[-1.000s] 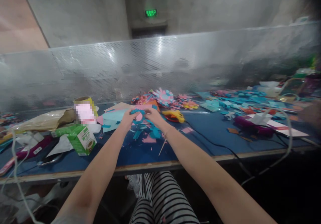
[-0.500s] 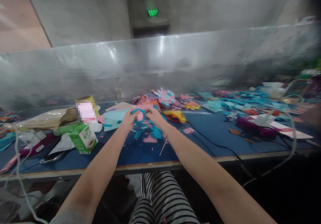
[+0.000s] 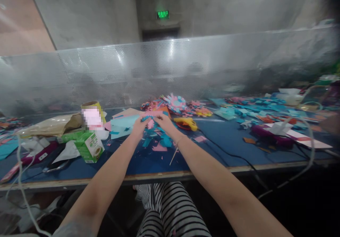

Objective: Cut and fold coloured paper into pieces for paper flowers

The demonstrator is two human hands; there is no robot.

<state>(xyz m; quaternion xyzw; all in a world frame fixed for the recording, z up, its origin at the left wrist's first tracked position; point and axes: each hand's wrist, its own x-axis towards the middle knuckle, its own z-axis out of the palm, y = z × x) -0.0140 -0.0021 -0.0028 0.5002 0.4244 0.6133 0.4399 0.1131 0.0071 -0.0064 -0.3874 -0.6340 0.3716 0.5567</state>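
Observation:
Between my two hands is a small blue and pink paper piece [image 3: 151, 123], curled or layered; its exact shape is blurred. My left hand [image 3: 139, 126] grips its left side with bent fingers. On the other side, my right hand [image 3: 163, 123] has its fingertips pinched at the piece's upper right edge. Blue and pink paper scraps [image 3: 159, 145] lie on the table below the hands. Light blue paper sheets [image 3: 120, 126] rest beside my left hand. To the right of my right hand lies a yellow glue gun [image 3: 187, 123] with a black cord.
A pink and blue paper flower [image 3: 175, 103] sits among coloured paper pieces at the back. A green box [image 3: 89, 148] and a yellow can-like container [image 3: 99, 108] stand left. A thin stick [image 3: 173, 156] lies near the front edge. More blue paper pieces [image 3: 244, 109] spread right.
The paper piece has tilted between my hands, so less of its blue rim shows. My left hand has turned slightly; both hands stay in nearly the same place.

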